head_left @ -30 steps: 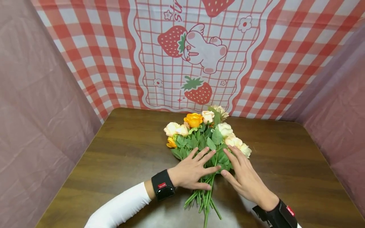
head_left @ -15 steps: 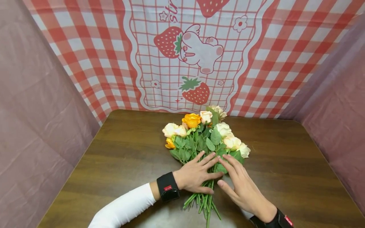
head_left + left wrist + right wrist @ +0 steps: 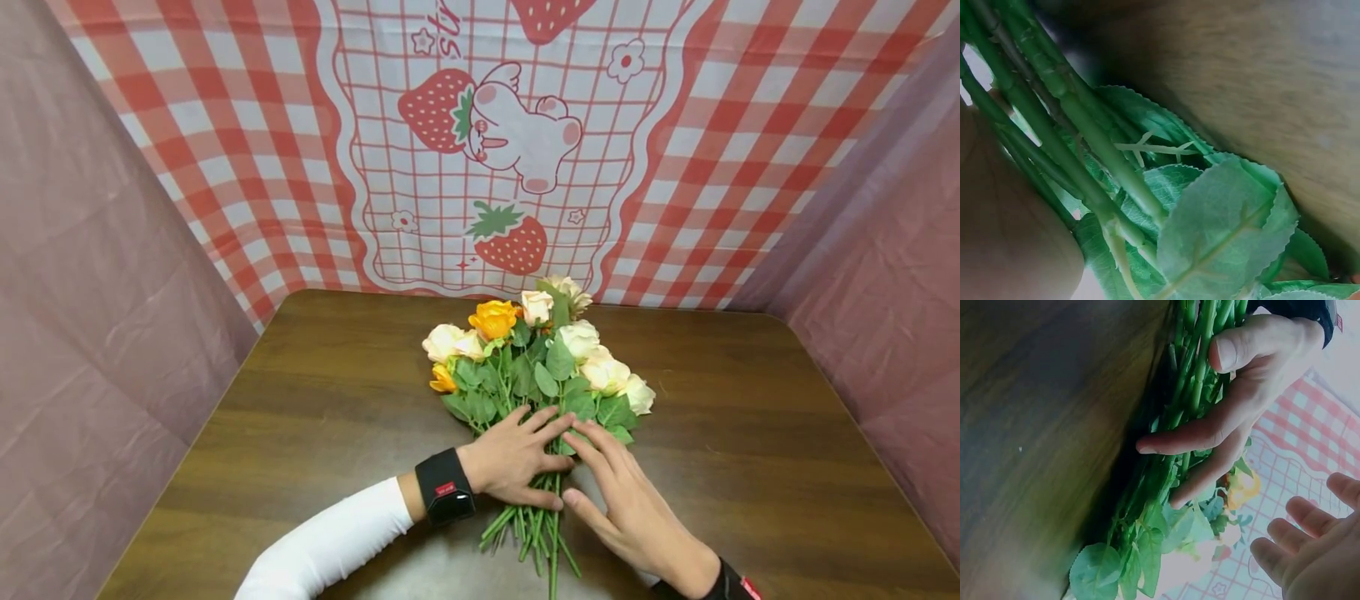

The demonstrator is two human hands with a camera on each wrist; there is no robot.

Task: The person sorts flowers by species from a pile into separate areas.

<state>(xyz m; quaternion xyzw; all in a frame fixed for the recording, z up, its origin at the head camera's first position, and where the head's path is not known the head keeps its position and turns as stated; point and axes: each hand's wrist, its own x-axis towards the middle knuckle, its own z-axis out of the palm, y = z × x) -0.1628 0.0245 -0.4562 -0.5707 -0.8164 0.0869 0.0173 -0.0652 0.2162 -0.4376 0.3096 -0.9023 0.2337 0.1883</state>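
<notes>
A bunch of roses in cream, peach and orange lies on the wooden table, blooms toward the back, its green stems pointing to the front. My left hand lies across the upper stems with fingers spread and fairly straight. In the right wrist view, the left fingers stretch over the stems, thumb on the near side. My right hand hovers just right of the stems, fingers extended and holding nothing; its fingertips come close to the left hand's. In the left wrist view, stems and leaves fill the middle.
The brown table spreads out on both sides of the bunch. Behind it hangs a red-and-white checked cloth with strawberries. Pink drapes close off the left and right sides.
Both hands have come slightly down the bunch toward the stem ends, and the right hand has drawn nearer the left. The flowers have stayed nearly in place; the head view has shifted a little.
</notes>
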